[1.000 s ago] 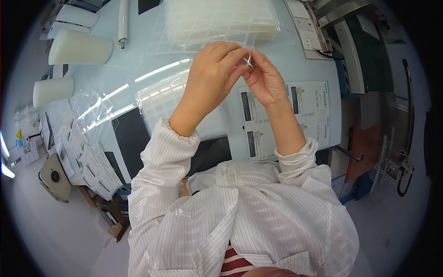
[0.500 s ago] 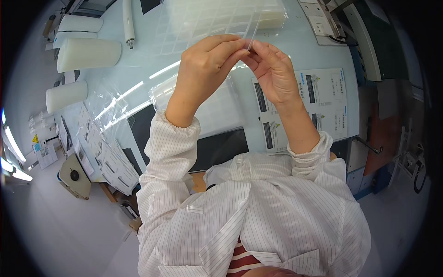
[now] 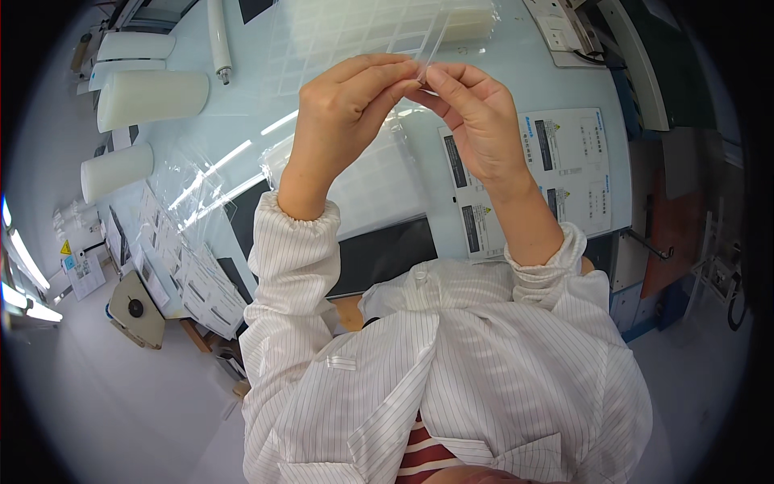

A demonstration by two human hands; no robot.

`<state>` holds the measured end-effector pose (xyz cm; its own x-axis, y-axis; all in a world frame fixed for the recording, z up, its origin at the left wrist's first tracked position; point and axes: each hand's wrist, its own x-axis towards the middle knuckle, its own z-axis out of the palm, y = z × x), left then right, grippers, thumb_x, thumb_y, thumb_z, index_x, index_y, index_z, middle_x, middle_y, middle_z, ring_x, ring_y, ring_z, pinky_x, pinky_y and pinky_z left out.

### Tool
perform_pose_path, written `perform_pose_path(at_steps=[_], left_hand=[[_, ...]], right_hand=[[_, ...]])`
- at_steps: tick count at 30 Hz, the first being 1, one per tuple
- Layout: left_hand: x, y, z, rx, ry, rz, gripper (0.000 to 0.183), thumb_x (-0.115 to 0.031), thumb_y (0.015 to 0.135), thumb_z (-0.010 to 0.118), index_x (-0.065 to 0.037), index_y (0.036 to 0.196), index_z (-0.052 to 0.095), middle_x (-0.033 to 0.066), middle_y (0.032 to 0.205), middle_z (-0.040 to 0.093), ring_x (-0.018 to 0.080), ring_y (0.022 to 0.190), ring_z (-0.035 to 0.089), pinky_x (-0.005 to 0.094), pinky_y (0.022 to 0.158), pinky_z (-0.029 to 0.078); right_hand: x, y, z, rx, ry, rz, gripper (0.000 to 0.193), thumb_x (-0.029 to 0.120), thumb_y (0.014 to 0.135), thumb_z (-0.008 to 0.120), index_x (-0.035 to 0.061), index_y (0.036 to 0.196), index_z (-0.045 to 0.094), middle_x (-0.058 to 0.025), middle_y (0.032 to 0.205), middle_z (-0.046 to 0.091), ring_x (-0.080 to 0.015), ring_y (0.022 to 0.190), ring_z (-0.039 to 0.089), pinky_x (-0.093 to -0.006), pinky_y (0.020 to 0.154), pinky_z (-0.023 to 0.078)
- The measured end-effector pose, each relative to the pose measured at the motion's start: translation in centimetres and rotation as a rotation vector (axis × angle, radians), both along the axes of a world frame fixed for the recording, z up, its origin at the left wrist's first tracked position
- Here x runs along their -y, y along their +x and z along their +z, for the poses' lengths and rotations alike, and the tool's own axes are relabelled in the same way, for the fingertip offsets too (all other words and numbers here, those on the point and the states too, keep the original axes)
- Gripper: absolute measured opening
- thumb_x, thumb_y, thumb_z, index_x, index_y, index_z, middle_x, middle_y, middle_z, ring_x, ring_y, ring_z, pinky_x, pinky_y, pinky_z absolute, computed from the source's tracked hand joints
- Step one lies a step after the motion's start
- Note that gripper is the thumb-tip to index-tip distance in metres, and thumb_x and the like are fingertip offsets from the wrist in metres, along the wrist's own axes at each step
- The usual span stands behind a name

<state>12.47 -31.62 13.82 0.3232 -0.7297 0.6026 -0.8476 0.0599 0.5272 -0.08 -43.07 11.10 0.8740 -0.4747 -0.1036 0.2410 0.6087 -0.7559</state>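
Observation:
Above the table, my left hand (image 3: pixel 351 105) and my right hand (image 3: pixel 482 113) meet fingertip to fingertip. Both are closed in a pinch at the near edge of a clear plastic sheet (image 3: pixel 322 68) marked with a grid of pale rectangles. A narrow clear strip of it rises between the fingertips. What exactly the fingertips press on is small and partly hidden by them. Below my hands lies a stack of translucent sheets (image 3: pixel 375 189), partly covered by my left forearm. It rests over a black mat (image 3: pixel 387 254).
Printed white label sheets (image 3: pixel 568 161) lie at the right. Milky film rolls (image 3: pixel 153 98) and a white roller (image 3: pixel 219 40) stand or lie at the left. Crumpled clear film (image 3: pixel 193 189) and more printed sheets (image 3: pixel 193 274) cover the left edge. Metal equipment (image 3: pixel 564 32) borders the far right.
Both hands have shifted slightly left and away from me, still pinching at the clear sheet. My right hand has turned a little, its thumb now lying along the strip.

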Motion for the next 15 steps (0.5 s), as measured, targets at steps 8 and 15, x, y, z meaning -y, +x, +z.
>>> perform_pose_path(at_steps=[8, 15], left_hand=[[-0.15, 0.01, -0.10, -0.160, -0.025, 0.003, 0.012, -0.004, 0.077, 0.073, -0.004, 0.089, 0.073, 0.0079, 0.088, 0.071, 0.0198, 0.079, 0.069, 0.0266, 0.067, 0.056], [0.26, -0.65, 0.50, -0.156, 0.005, 0.030, 0.013, -0.001, 0.079, 0.072, -0.001, 0.092, 0.072, 0.0104, 0.092, 0.072, 0.0187, 0.084, 0.068, 0.0263, 0.073, 0.055]], right_hand=[[-0.24, 0.53, -0.21, 0.046, -0.282, -0.050, 0.015, 0.012, 0.096, 0.053, -0.0014, 0.101, 0.059, -0.0087, 0.099, 0.064, -0.0161, 0.093, 0.064, -0.0326, 0.092, 0.052], [0.07, 0.89, -0.25, 0.011, -0.275, -0.073, 0.011, 0.008, 0.095, 0.052, -0.0011, 0.096, 0.058, -0.0085, 0.097, 0.064, -0.0152, 0.091, 0.064, -0.0315, 0.091, 0.052]])
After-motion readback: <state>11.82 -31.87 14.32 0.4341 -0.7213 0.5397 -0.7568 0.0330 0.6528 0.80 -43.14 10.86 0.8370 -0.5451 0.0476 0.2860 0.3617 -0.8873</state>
